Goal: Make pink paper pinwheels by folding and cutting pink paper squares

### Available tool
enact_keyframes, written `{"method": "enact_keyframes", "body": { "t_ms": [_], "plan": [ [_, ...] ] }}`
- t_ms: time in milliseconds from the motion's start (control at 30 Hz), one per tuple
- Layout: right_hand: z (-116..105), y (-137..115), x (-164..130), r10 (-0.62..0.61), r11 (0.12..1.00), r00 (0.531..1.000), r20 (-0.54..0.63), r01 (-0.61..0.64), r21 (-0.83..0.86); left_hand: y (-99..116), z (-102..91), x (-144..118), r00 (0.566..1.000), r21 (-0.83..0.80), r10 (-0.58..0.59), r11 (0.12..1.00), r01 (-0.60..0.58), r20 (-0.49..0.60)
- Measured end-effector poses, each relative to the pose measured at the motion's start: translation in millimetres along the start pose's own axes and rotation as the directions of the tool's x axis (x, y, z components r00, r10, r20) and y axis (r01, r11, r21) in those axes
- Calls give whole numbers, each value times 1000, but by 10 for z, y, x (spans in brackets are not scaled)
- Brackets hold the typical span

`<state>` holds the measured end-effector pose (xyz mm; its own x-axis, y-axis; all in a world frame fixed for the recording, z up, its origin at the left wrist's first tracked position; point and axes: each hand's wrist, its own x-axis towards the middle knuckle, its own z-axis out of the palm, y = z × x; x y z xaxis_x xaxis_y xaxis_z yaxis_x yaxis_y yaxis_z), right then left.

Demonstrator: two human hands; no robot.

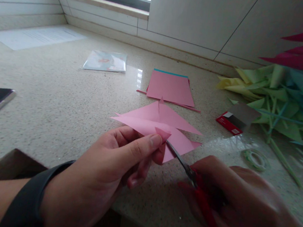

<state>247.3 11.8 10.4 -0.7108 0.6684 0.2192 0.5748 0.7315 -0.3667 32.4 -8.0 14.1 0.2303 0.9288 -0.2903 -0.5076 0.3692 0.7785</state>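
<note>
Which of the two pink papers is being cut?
The folded pink sheet pinched in the left hand, with the red-handled scissors in the right hand at its edge. The pink stack lies flat, untouched, farther back.

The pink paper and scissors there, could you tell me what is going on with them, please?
A person is cutting a folded pink paper sheet over a speckled countertop. The left hand pinches the sheet's near edge, while the right hand holds red-handled scissors with the blades at that edge. More pink sheets lie behind, and folded coloured paper shapes, a small red box and a tape roll sit to the right.
</note>
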Motion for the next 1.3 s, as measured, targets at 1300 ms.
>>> {"method": "enact_keyframes", "body": {
  "t_ms": [1300],
  "plan": [
    [-154, 282, -28, 119, 667, 896, 427, -390, 635, -37, -82, 1, 1000, 116, 9, 993, -10, 10]
  ]
}}
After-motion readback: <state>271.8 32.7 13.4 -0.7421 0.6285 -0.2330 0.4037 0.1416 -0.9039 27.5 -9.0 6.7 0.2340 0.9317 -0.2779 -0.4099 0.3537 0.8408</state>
